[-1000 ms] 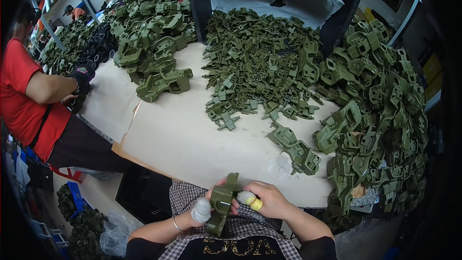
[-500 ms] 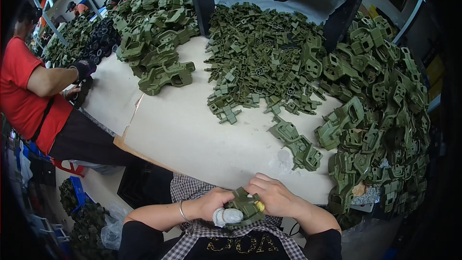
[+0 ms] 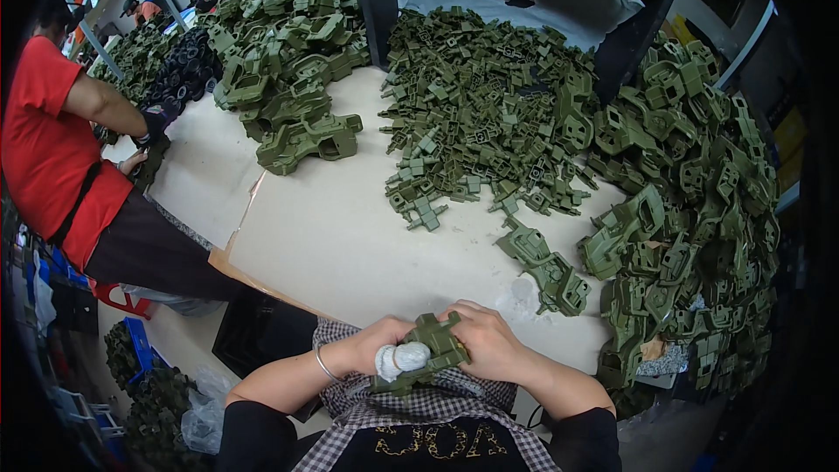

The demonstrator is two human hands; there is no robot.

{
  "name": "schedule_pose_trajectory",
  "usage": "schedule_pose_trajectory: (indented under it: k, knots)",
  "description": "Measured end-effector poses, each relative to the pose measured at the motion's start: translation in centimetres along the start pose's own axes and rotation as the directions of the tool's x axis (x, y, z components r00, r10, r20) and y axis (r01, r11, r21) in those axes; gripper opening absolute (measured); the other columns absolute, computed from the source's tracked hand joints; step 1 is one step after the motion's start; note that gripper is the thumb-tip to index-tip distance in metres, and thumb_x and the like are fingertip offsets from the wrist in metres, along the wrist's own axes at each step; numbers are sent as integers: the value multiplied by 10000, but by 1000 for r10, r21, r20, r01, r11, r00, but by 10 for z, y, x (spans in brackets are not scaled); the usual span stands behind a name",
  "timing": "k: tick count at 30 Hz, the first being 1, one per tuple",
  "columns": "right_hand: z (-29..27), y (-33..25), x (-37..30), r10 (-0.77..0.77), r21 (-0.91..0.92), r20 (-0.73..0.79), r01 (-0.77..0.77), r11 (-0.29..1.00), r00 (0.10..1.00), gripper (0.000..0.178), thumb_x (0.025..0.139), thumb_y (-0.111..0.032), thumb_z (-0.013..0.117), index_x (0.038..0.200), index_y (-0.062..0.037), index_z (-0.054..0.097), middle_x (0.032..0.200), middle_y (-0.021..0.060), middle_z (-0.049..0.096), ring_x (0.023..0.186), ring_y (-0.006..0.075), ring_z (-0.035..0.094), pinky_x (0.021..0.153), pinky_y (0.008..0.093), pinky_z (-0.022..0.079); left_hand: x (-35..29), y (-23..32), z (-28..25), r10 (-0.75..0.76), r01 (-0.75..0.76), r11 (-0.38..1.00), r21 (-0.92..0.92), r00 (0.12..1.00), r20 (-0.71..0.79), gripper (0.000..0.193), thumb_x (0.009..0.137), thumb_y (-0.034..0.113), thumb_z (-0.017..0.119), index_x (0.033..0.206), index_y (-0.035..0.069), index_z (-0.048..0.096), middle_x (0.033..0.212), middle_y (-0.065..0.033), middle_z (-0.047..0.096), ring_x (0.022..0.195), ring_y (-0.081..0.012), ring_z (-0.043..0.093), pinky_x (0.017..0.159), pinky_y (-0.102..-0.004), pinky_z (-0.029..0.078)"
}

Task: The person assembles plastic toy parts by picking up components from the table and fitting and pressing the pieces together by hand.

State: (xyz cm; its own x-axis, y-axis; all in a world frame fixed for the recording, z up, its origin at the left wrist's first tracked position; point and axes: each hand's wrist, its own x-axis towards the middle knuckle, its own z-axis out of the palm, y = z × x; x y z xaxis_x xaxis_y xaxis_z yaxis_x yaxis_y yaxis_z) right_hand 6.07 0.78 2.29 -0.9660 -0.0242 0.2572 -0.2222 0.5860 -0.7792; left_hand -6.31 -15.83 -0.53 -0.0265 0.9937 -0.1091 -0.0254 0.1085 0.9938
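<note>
Green was the part (image 3: 437,338) in the head view, held before the checked apron (image 3: 482,392), just by the near edge of the table (image 3: 350,236). The left hand (image 3: 377,343) pinched it, with the white-wrapped thumb (image 3: 404,358) on top, while the right hand (image 3: 491,341) bent against its right side, though I could not tell whether it gripped. Small parts (image 3: 481,114) lay heaped beyond.
</note>
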Motion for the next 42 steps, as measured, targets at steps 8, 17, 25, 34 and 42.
schedule_pose_trajectory:
  k: [8, 17, 25, 34, 42]
  knots:
    - [-1, -4, 17, -20, -28, 41, 21, 999, 999, 205, 595, -13, 641, 780, 0, 554, 794, 112, 571, 745, 309, 567, 650, 362, 480, -5, -3, -11, 23, -23, 999, -29, 1000, -6, 238, 725, 182, 671, 867, 6, 598, 772, -60, 619, 686, -89, 529, 638, -270, 448]
    - [-4, -7, 28, -33, 123, 88, 22, 992, 996, 216, 638, -22, 621, 829, 8, 523, 761, 132, 541, 728, 316, 542, 642, 366, 454, -5, 7, -15, 236, -230, 964, 130, 971, -29, 290, 695, 255, 684, 802, 10, 569, 703, -129, 594, 614, -253, 590, 570, -317, 455]
    - [4, 3, 14, 38, 99, 53, -43, 994, 998, 275, 633, -42, 662, 870, 14, 534, 755, 145, 539, 703, 331, 550, 626, 354, 466, -7, 8, -12, 108, -89, 984, 157, 987, -116, 320, 711, 273, 690, 858, 9, 588, 708, -112, 616, 635, -211, 607, 594, -306, 471]
    - [-7, -14, -1, -1, 165, 162, -26, 986, 987, 291, 646, -66, 658, 902, 6, 541, 789, 129, 528, 720, 307, 539, 620, 354, 464, -25, 8, 10, -16, 45, 977, -210, 990, 139, 382, 760, 243, 680, 998, -37, 575, 922, -85, 634, 804, -138, 597, 703, -260, 470]
    - [-7, -19, -14, -100, 51, 142, 93, 994, 985, 244, 606, -38, 639, 811, 22, 523, 727, 123, 499, 662, 291, 522, 559, 345, 448, -17, 25, 18, 73, -86, 959, 270, 996, 58, 402, 682, 364, 722, 689, 9, 533, 548, -123, 540, 496, -278, 561, 450, -322, 427]
